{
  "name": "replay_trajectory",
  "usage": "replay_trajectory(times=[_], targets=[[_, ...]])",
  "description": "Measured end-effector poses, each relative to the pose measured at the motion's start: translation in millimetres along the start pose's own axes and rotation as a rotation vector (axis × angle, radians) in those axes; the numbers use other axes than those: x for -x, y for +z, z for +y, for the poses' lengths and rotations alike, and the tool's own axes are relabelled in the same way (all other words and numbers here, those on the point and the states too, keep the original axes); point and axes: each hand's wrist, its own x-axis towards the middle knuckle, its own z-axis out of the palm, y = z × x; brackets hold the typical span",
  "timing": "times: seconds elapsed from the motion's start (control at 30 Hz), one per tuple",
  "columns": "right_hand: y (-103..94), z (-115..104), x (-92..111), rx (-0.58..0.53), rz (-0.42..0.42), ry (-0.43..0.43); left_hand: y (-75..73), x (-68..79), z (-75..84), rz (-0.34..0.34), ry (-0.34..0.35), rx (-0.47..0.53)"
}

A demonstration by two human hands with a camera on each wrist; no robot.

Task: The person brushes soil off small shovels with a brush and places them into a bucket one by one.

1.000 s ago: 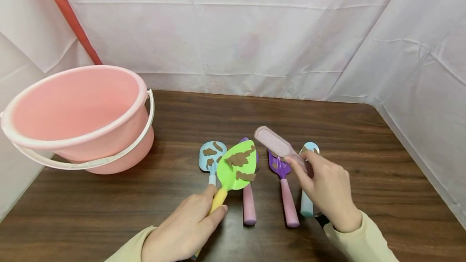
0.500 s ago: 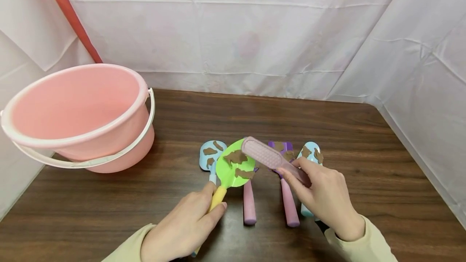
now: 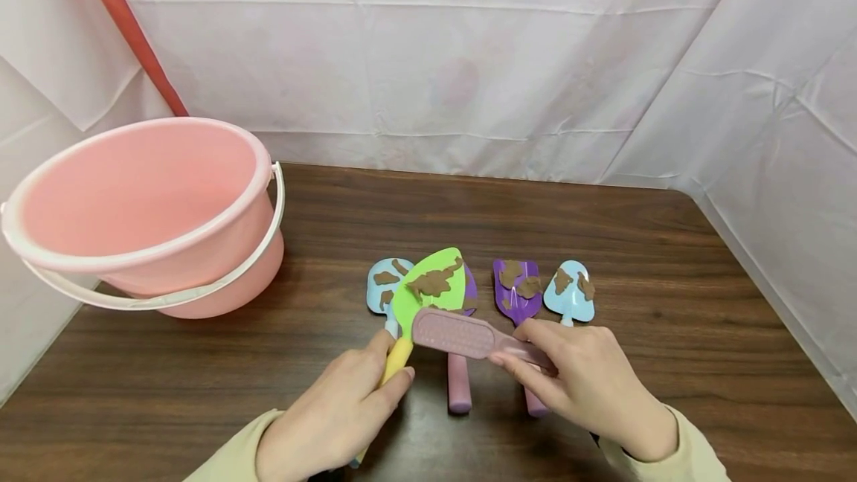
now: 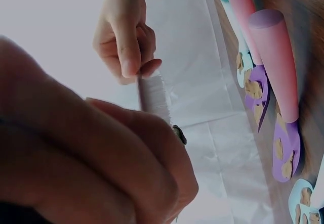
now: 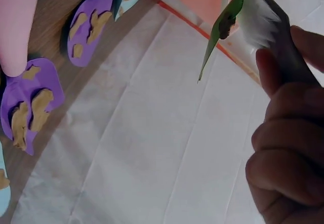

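My left hand (image 3: 331,411) grips the yellow handle of a toy shovel (image 3: 410,312), its green blade raised and tilted over the tools behind. Brown mud-like patches (image 3: 434,283) cling to that blade. Between thumb and fingers, my right hand (image 3: 589,381) holds a pink brush (image 3: 455,333) by its handle. The brush head crosses the lower part of the blade, near the handle joint. In the right wrist view, white bristles (image 5: 259,21) face the green blade (image 5: 218,32). The left wrist view shows the brush (image 4: 152,95) partly hidden behind my left fingers.
On the brown table (image 3: 669,266) lie a light-blue shovel (image 3: 376,294), a purple one with a pink handle (image 3: 458,387), another purple shovel (image 3: 518,305) and a light-blue one (image 3: 569,305), all with brown patches. A pink bucket (image 3: 221,259) stands left. White sheeting (image 3: 469,73) hangs behind.
My right hand has brought the brush left and down, from above the purple shovel across the green blade to its base. My left hand stays nearly in place, the blade tilting slightly.
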Motion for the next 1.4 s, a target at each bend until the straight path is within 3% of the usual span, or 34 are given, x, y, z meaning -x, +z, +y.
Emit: replay_trajectory(times=[0.23, 1.23, 1.4], targets=[[1.1, 7.2, 0.4, 0.043, -0.025, 0.077, 1.2, 1.0, 0.4, -0.005, -0.022, 0.009], [3.7, 18.0, -1.0, 0.182, 0.118, 0.208, 2.6, 1.2, -3.4, -0.054, -0.018, 0.022], [2.6, 18.6, -0.9, 0.251, 0.153, 0.217, 2.7, 1.7, -4.3, -0.056, -0.01, 0.026]])
